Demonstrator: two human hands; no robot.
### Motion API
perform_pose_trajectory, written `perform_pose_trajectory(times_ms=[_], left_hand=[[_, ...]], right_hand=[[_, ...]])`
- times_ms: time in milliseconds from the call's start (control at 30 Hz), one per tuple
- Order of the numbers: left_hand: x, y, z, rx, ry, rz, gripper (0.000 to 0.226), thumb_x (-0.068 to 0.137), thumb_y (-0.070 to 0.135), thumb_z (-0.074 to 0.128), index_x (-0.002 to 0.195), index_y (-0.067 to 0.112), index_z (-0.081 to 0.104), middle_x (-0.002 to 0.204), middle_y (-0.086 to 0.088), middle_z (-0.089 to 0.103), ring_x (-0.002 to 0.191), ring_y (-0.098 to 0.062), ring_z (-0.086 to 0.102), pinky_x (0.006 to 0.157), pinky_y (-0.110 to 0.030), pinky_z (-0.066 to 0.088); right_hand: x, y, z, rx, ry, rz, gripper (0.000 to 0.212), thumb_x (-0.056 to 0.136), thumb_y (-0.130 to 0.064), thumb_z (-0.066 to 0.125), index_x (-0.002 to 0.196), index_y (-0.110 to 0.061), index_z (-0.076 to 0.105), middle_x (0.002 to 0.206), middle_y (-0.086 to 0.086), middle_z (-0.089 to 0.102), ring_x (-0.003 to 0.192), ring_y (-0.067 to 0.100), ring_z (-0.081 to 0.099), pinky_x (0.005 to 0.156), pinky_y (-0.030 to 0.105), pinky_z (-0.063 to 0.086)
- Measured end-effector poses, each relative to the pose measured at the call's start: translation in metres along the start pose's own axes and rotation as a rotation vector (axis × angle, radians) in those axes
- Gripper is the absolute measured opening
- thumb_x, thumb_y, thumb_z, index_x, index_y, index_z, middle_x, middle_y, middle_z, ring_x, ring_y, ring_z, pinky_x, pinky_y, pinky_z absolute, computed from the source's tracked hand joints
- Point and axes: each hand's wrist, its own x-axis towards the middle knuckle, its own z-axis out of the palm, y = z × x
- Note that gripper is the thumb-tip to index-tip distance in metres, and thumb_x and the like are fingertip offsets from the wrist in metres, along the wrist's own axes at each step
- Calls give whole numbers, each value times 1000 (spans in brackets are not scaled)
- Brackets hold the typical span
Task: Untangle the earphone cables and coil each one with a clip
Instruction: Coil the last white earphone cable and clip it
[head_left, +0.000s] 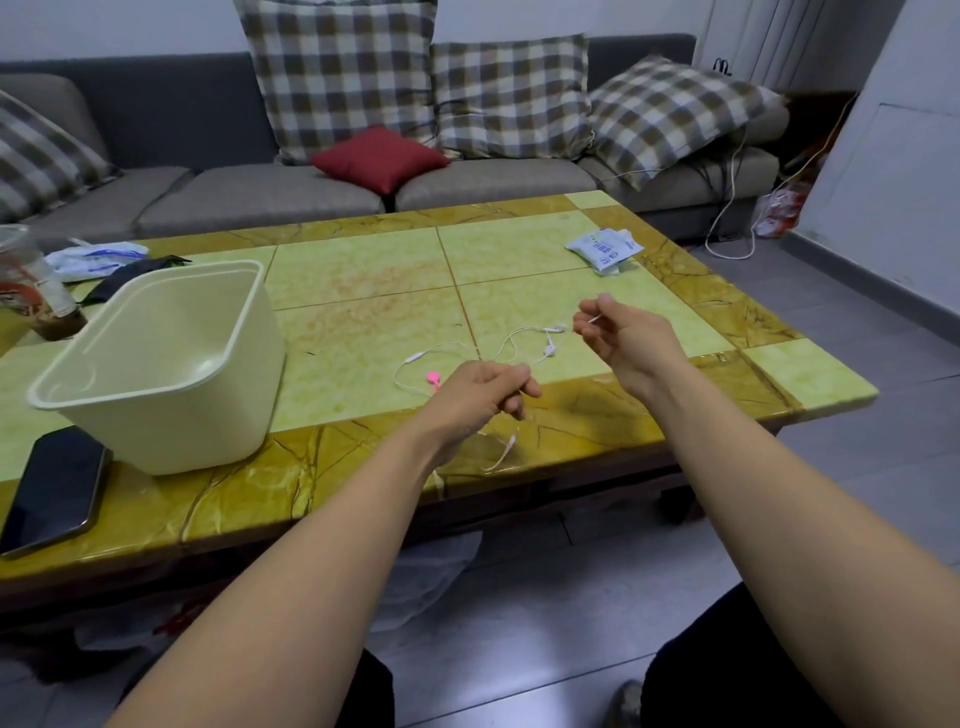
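Earphone cable (511, 336) lies white and loosely snaked on the table (363, 270) just ahead of both hands, its two earbuds (549, 351) resting near my right hand (626, 340). That hand is raised off the surface, thumb and forefinger pinching a short length of white strand, the other fingers curled underneath. My left hand (480, 395) is nearer the front edge, fingers curled in and pinching a strand against the thumb. Below it a tail with a plug (509, 447) dangles over the table's brown border.

I read the spread of the two hands as deliberate: holding the strand at two points well apart lets it hang free, so any crossing shows itself. Whether this is one pair of earphones or two I cannot tell.

A pink clip (434, 378) sits on the table just beside the left hand, touching or overlapping the cable, handy for once a coil is made. Nothing is coiled yet. To the left stand a cream tub (156, 374) and a dark phone (52, 493).
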Motion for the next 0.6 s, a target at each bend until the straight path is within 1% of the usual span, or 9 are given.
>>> perform_pose_trajectory(times_ms=[67,133,233,300,333,433,500,533,600], left_hand=[[0,0,-7,-40,54,-13,33,103,29,44,82,13,65,51,9,39,56,-13,47,79,-26,45],[-1,0,-10,-36,66,-42,33,103,28,42,83,10,62,52,10,36,49,-12,39,67,-28,46],[-2,-2,-9,83,84,-92,34,103,28,41,83,10,61,57,5,36,47,-10,33,51,-23,40],[-2,-4,-8,98,95,-107,35,103,28,40,83,9,61,58,4,35,47,-10,32,50,-23,39],[-1,-4,-7,93,100,-107,35,103,28,40,82,9,61,57,4,34,47,-11,32,51,-24,39],[0,-2,-5,50,92,-101,35,104,26,41,81,8,60,53,5,32,45,-11,31,51,-25,40],[-1,-2,-6,18,88,-106,34,103,25,42,81,8,60,51,5,32,44,-12,33,51,-26,43],[-1,-1,-7,-2,90,-116,33,103,25,42,80,8,59,49,5,33,43,-12,34,51,-26,45],[-2,-1,-11,-58,99,-147,32,103,28,44,79,10,56,48,7,34,41,-12,35,53,-27,47]], right_hand=[[0,3,-8,-187,28,76,23,99,-13,54,93,6,64,83,16,64,58,16,61,55,17,54],[-1,7,-12,-600,3,117,30,97,-20,59,102,9,64,92,20,67,61,23,63,51,24,53],[3,13,-9,-1137,154,-163,35,92,-31,64,113,-3,60,106,11,64,91,28,64,72,34,49],[-4,10,2,-1100,154,-381,37,90,-29,65,121,-11,54,111,5,56,95,19,56,75,30,42],[-8,8,7,-1021,32,-419,37,91,-27,64,123,-14,53,112,2,55,88,13,55,71,26,41],[-22,7,19,-877,-495,-190,28,97,-30,58,121,-16,62,108,-2,65,65,9,55,56,21,44],[-27,11,21,-967,-688,-119,24,98,-31,57,100,-12,71,84,-1,65,61,11,52,56,23,45],[-25,13,20,-992,-657,-148,25,97,-30,58,91,-11,73,73,-1,60,61,12,49,57,24,43],[-18,15,15,-950,-398,-232,23,95,-23,59,85,-11,75,64,-3,54,62,12,47,58,23,40]])
